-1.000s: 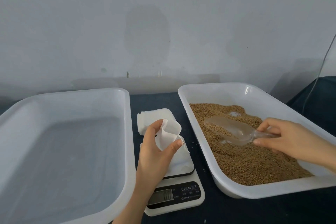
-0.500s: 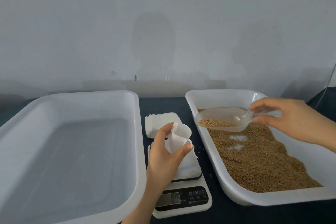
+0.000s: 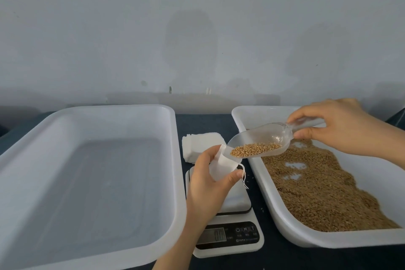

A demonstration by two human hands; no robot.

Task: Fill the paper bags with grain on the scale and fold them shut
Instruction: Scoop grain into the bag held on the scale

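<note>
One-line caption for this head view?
Right hand holds a grain-filled scoop at the paper bag gripped by the left hand over the scale.

A small white paper bag [image 3: 221,165] gapes above the scale [image 3: 228,221], clear grain-laden scoop [image 3: 258,144] at its mouth.

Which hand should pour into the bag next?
Right. The right hand grips the clear plastic scoop loaded with grain, its lip at the small white paper bag; the left hand only holds that bag.
</note>
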